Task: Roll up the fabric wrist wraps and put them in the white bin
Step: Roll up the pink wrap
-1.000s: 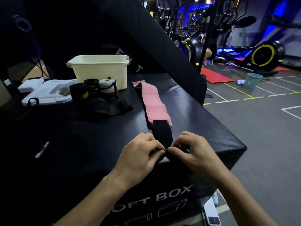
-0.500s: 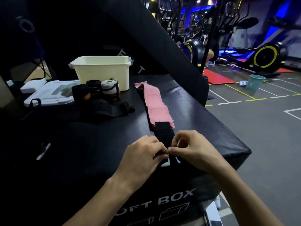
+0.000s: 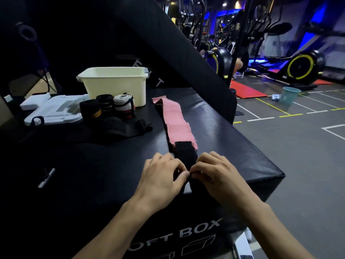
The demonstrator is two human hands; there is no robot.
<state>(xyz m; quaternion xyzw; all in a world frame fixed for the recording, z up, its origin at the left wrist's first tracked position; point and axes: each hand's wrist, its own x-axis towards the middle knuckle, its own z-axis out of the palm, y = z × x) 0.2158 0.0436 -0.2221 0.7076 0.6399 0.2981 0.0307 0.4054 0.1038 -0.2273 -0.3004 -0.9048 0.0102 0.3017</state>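
A pink wrist wrap (image 3: 176, 120) lies stretched out flat on the black soft box (image 3: 233, 139), its black end piece nearest me. My left hand (image 3: 160, 176) and my right hand (image 3: 218, 174) both pinch that black end at the box's front edge, fingertips almost meeting. The white bin (image 3: 115, 85) stands at the back of the box. Three rolled wraps (image 3: 107, 107) stand in front of the bin. A loose black wrap (image 3: 127, 128) lies flat beside them.
A white lid (image 3: 54, 111) lies left of the rolled wraps. A black slanted pad (image 3: 177, 51) leans over the box's back. The box's right edge drops to the gym floor, where a teal bucket (image 3: 289, 95) and exercise machines stand.
Both hands stay pinched on the wrap's black end; the fingers have shifted slightly on it. The view has dipped a little.
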